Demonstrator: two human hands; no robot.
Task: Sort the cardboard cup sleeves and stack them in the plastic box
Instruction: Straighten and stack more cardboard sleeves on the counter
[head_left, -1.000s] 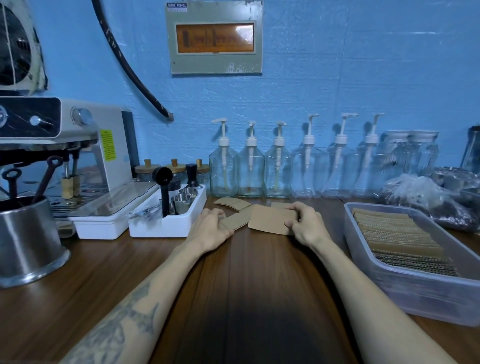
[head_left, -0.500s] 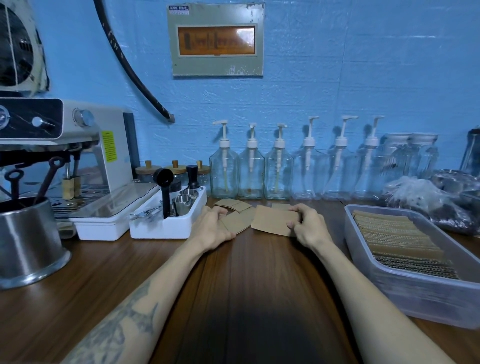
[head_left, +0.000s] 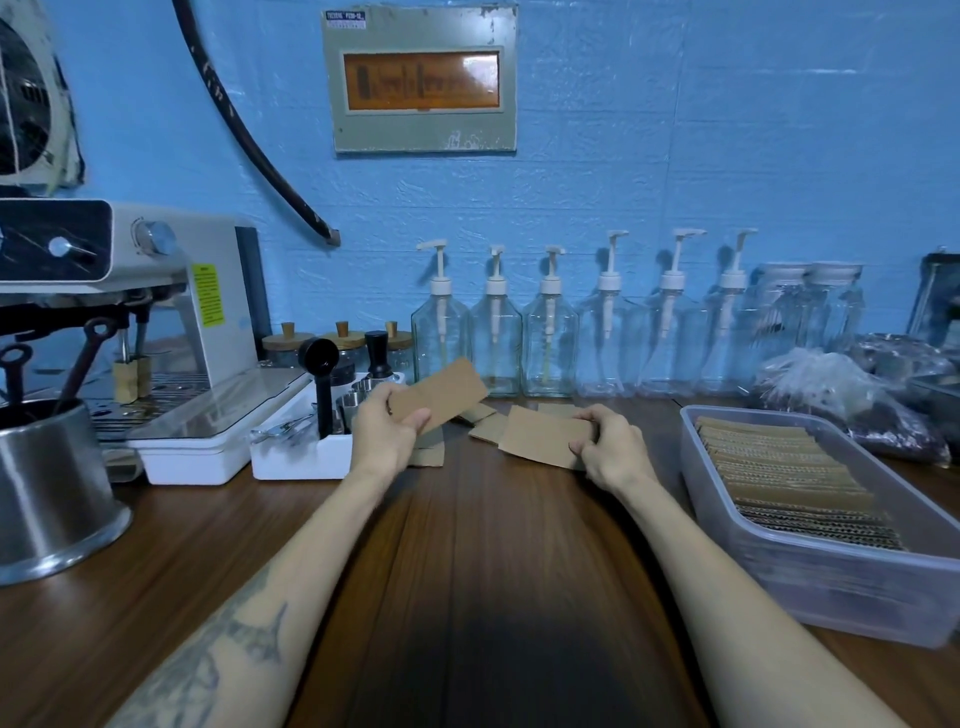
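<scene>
Left hand (head_left: 382, 431): grips one cardboard sleeve (head_left: 441, 393), lifted off the counter (head_left: 467, 571).
Right hand (head_left: 610, 447): pinches a second sleeve (head_left: 543, 436) lying flat.
Plastic box (head_left: 831, 577): right side, sleeves stacked inside.

Single head-worn wide-angle view looks forward and down, close over the counter (head_left: 483, 571).

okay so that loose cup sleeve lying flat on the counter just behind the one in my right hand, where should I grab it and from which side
The loose sleeve lies flat on the wooden counter, so there is no face to wrap. Probably best to pinch its near left edge, thumb slid under and fingers on top, coming from the left with the left hand once that hand's sleeve is set down. The right hand and its sleeve block the right side.
</scene>
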